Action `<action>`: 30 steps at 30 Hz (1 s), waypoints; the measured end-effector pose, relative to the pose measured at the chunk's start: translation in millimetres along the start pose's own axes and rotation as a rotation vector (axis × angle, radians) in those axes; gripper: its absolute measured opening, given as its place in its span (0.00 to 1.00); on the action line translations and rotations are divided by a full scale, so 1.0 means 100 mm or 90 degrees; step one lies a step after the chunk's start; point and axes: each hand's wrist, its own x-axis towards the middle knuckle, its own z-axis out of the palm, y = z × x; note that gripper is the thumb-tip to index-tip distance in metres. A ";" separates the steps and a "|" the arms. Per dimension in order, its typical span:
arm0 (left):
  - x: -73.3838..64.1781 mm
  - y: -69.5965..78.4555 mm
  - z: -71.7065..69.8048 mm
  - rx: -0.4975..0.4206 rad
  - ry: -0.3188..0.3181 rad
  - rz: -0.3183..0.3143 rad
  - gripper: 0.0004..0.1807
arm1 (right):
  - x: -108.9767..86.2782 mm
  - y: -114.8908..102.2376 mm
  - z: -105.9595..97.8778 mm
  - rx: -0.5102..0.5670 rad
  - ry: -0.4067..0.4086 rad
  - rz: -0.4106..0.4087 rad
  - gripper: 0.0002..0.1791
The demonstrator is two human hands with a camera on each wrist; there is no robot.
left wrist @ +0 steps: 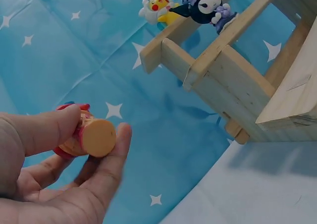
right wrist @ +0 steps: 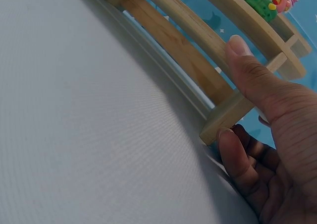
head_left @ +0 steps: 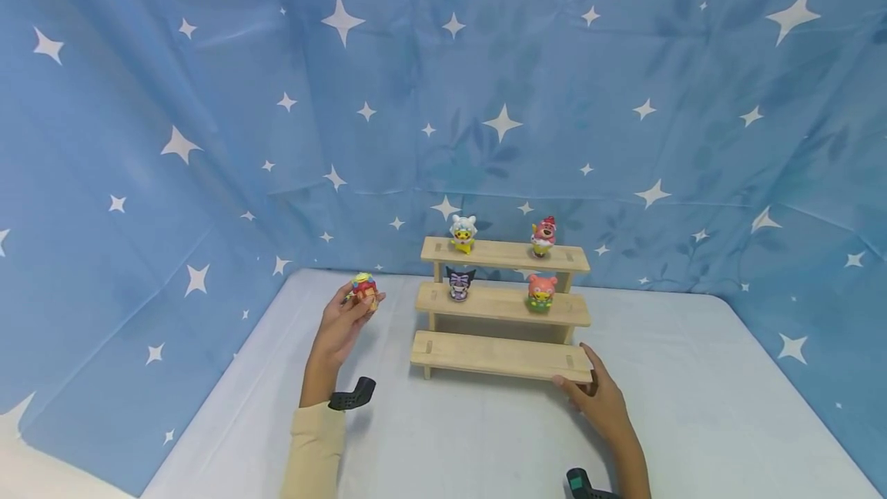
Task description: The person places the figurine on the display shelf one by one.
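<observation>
My left hand [head_left: 341, 327] pinches a small figurine [head_left: 365, 288] between thumb and fingers, left of the three-tier wooden display shelf [head_left: 492, 354]. The figurine shows red, yellow and blue on top; in the left wrist view its round orange base [left wrist: 99, 138] faces the camera. My right hand [head_left: 601, 400] grips the right end of the bottom tier, thumb at the front edge. Seen from the right wrist, the thumb [right wrist: 241, 48] lies along the board and the curled fingers are by the end support [right wrist: 225, 119]. No figurine stands on the bottom tier.
On the top tier stand a white-hooded yellow figurine [head_left: 463, 233] and a pink one with a red hat [head_left: 543, 236]. The middle tier carries a black-and-purple figurine [head_left: 460, 284] and a pink-hooded one [head_left: 541, 293]. Behind the white table [head_left: 485, 437] hangs a blue star-patterned curtain [head_left: 554, 91].
</observation>
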 end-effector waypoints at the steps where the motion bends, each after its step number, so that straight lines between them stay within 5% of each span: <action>1: -0.01 0.01 0.02 0.012 -0.009 0.001 0.26 | 0.00 0.00 0.00 -0.001 0.001 -0.001 0.51; 7: -0.04 0.05 0.13 0.111 -0.049 0.026 0.27 | 0.00 0.01 0.00 0.001 0.004 -0.010 0.51; 26: -0.05 0.03 0.30 0.170 -0.070 0.025 0.33 | 0.00 0.02 0.00 0.015 0.003 -0.017 0.50; 30: -0.04 0.00 0.33 0.236 -0.077 0.016 0.31 | -0.01 0.03 0.01 0.016 0.005 -0.020 0.50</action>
